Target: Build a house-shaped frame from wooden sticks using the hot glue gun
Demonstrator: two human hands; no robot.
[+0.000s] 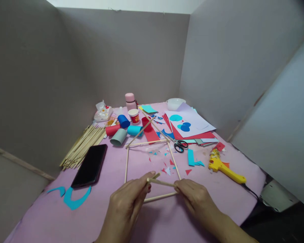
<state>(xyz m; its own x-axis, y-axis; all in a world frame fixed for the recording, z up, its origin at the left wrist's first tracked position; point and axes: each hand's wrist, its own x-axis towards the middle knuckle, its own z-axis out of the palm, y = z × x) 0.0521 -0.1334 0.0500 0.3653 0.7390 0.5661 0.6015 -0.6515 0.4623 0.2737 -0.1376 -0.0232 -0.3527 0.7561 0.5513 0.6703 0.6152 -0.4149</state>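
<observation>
A frame of thin wooden sticks [147, 143] stands on the pink table, with a square base and a crossed pair of sticks rising at the far side. At its near side, two more sticks [162, 182] cross near their upper ends. My left hand [128, 199] pinches the near pair close to the crossing, at the front left. Around the lower end of one stick, by the front right corner, the fingers of my right hand [196, 199] are closed. Small red, blue and white paper scraps [168, 170] lie inside the base.
A phone [90, 166] and a stick bundle [84, 145] lie left. Coloured paper tubes [119, 137], a paper cup [133, 116] and a pink bottle [130, 102] are behind. Scissors [180, 145], paper sheets [192, 121] and a corded yellow glue gun [226, 168] lie right. Grey partitions [126, 54] enclose the table.
</observation>
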